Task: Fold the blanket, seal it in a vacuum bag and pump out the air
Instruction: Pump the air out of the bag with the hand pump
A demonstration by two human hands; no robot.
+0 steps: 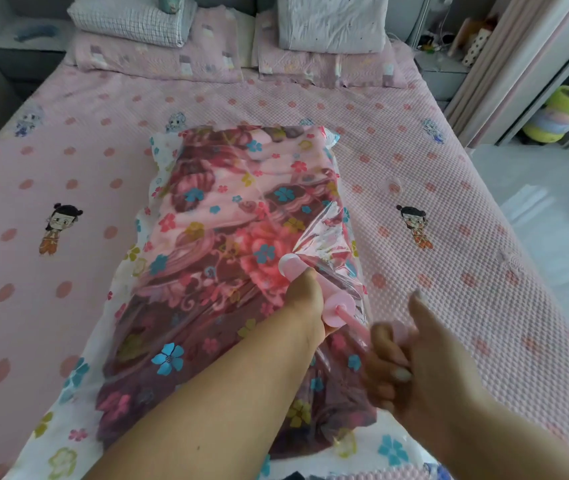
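Two bare forearms are seen nearest the camera, reaching forward over a wide bed covered with a pink dotted quilted spread (449, 202). One pink plastic hand pump (314, 289) is held on top of the transparent vacuum bag printed with small flowers (168, 355), which lies in the middle of the bed. Inside the bag, one folded blanket with a dark red and pink flower pattern (227, 209) is enclosed. The left hand (305, 303) is wrapped around the pump barrel and presses it down onto the bag. The right hand (404, 358) is closed on the pump's handle, with the thumb raised and the thin rod drawn out; this hand is blurred. The bag appears partly emptied, as the film is already wrinkled against the blanket. It is judged that the pump could slip off the valve if the barrel is tilted during a stroke, and then air would return. The seal of the bag cannot be checked from here. Two pillows in pink covers (158, 60) are counted at the head of the bed, each with one more cushion on top.
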